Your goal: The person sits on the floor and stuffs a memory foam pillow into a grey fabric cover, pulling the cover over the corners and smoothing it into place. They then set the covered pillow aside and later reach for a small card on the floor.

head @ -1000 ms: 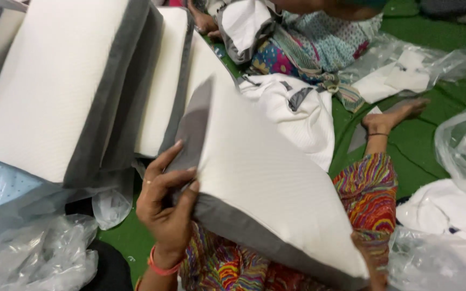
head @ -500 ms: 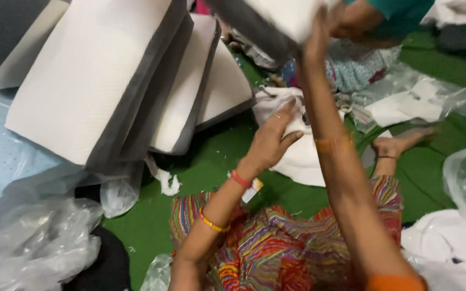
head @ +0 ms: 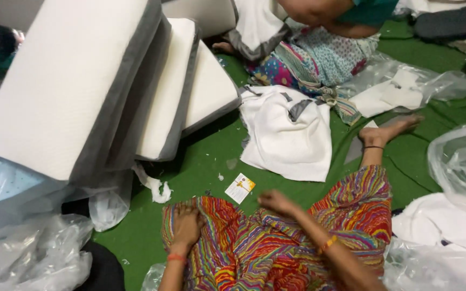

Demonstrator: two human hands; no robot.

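My left hand (head: 186, 226) rests flat on my knee, on the multicoloured striped cloth (head: 254, 253) of my lap, and holds nothing. My right hand (head: 276, 202) hovers low over the same cloth, blurred, fingers loose and empty. A small white and yellow card (head: 239, 188) lies on the green floor just ahead of it. Beyond the card lies a crumpled white pillow cover with grey trim (head: 288, 134). Three white pillows with grey edge bands (head: 71, 91) lean in a row at the left.
Another person (head: 324, 37) sits at the top, holding a white and grey pillow (head: 252, 24). My bare foot (head: 386, 132) stretches out at right. Clear plastic bags lie at bottom left (head: 22, 253) and right (head: 459, 161). The floor covering (head: 206, 161) is green.
A second ago my hands held a pillow; then they lifted it up to the other person. Both hands have now come down to my lap, empty.
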